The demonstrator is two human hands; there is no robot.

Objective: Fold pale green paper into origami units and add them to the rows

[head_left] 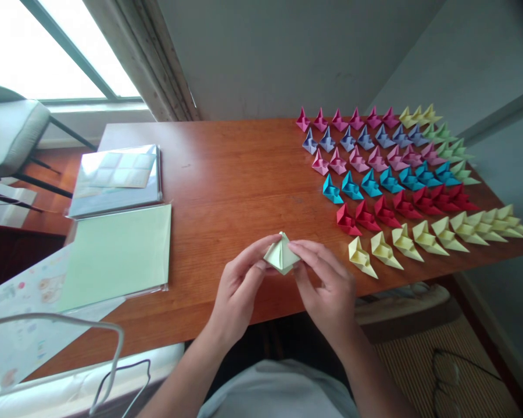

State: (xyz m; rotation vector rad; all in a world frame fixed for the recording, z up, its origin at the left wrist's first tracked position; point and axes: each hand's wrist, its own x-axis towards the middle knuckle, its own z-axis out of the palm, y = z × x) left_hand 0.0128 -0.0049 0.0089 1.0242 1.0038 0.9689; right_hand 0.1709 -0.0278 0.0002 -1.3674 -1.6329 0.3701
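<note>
Between both hands, just above the table's front edge, is a small pale green folded paper piece (282, 255), diamond-shaped with a crease line down its middle. My left hand (240, 284) pinches its left corner between thumb and fingers. On the opposite corner, my right hand (326, 281) grips with its thumb below and fingertips on top. The underside of the paper is hidden. Closest to my right hand is a row of pale yellow folded paper boats (361, 258) standing on the table.
Behind the yellow row stand more rows: red boats (387, 212), blue boats (370, 184), pink boats (357, 159) and purple boats (347, 139). A stack of light green paper (117, 255) lies left, beside a wrapped pack (113, 200). A white cable (70, 318) crosses the lower left.
</note>
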